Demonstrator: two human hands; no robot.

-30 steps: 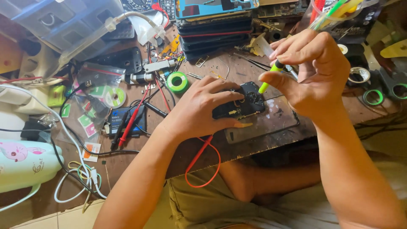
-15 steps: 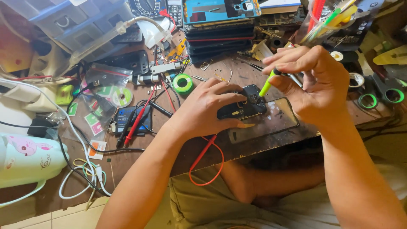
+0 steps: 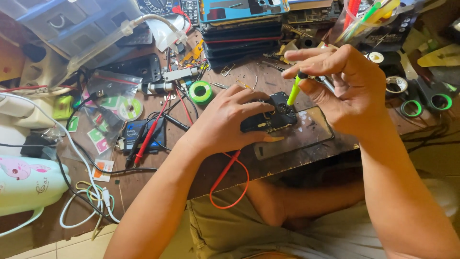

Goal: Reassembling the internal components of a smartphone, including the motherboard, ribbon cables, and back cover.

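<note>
In the head view, a dark opened phone [image 3: 273, 116] is pinned flat against the worn wooden workbench [image 3: 158, 182] by the left hand [image 3: 225, 125], whose fingers are spread and curled over the device's near end, so that it seems to be kept from sliding while it is worked on. A slim screwdriver with a lime-green shaft [image 3: 293, 91] is pinched near its top between the thumb and fingertips of the right hand [image 3: 345, 91], the fingers closed tightly around it; the tool is held nearly upright, its tip set down onto the phone's upper part, a grip suited to fine turning. A clear glass panel [image 3: 306, 134] lies just beside the phone, partly under it. Well to the left, a green tape roll [image 3: 200, 92], a red probe lead [image 3: 148, 136] and plastic bags of small parts [image 3: 108, 103] are spread within reach. A stack of phones [image 3: 244, 33] is piled at the far edge.
</note>
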